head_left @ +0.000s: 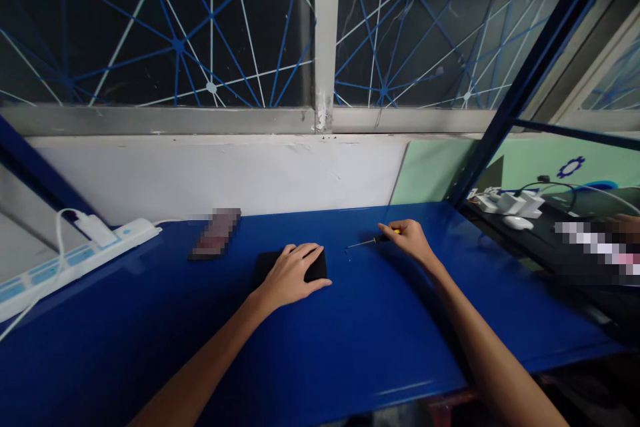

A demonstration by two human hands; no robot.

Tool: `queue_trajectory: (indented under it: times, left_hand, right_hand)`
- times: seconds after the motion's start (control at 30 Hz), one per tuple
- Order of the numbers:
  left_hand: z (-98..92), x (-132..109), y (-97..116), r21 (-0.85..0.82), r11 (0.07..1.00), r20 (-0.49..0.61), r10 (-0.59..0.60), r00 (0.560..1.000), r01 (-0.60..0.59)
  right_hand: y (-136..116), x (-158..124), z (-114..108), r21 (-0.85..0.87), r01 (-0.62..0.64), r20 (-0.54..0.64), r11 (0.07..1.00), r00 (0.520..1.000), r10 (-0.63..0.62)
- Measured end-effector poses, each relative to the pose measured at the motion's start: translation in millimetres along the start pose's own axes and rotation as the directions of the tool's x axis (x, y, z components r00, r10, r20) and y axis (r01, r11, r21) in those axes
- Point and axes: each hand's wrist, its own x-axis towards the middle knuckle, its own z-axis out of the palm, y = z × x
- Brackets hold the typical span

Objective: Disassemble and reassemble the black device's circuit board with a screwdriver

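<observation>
My left hand [295, 275] lies over a flat black box-like object [317, 269], its fingers reaching the far edge and its thumb along the near edge. The object's underside and much of its top are hidden. To the right, my right hand [409, 237] is closed around the handle of a small screwdriver [377, 239], black and yellow with a thin metal shaft. The shaft points left, its tip close above the blue table [360, 327]. By the tip are tiny specks [350, 259], too small to name.
A blurred phone-like slab [216, 235] lies at the back left. Beside it runs a white power strip [75, 267] with a plugged-in charger and cable. White adapters [515, 203] sit on a dark surface at right, near another person's hand [627, 227]. Blue frame posts [483, 160] flank the table.
</observation>
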Motion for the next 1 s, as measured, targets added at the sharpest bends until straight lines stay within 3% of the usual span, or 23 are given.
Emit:
queue_trajectory:
  times: [0.53, 0.8, 1.0]
  left_hand:
    - [-3.9, 1, 3, -0.030, 0.998, 0.037, -0.047, 0.998, 0.048]
    - [-3.8, 5, 0, -0.197, 0.977, -0.116, -0.110, 0.987, 0.086]
    - [1.3, 7, 1, -0.302, 0.949, -0.208, -0.160, 0.965, 0.093]
  right_hand:
    - [-3, -1, -1, 0.054, 0.006, -0.009, 0.999, 1.000, -0.006]
    - [-17, -4, 8, 0.274, 0.043, 0.027, 0.961, 0.998, -0.053]
    - [-39, -14, 20, 0.406, 0.035, 0.131, 0.913, 0.987, -0.097]
